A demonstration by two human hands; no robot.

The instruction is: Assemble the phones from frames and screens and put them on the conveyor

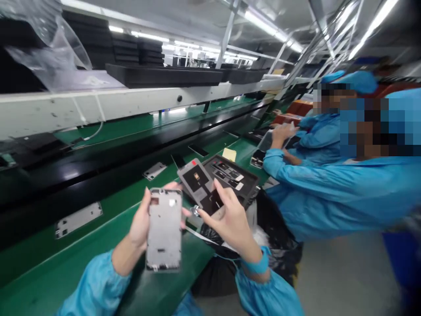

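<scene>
In my left hand is a silver-grey phone frame, a flat plate with small cut-outs, tilted up toward me. The fingers wrap around its back and edges. My right hand is just right of the frame, thumb and index finger spread apart. A small shiny round piece is by the thumb tip; whether they touch I cannot tell. Behind that hand, a larger grey-and-black panel with a red mark leans over the near left edge of a dark tray, which holds several phone parts.
Grey phone plates lie on the green bench, one at left and one farther back. A yellow paper is behind the tray. Black bag plastic hangs below right. Co-workers in blue sit at right.
</scene>
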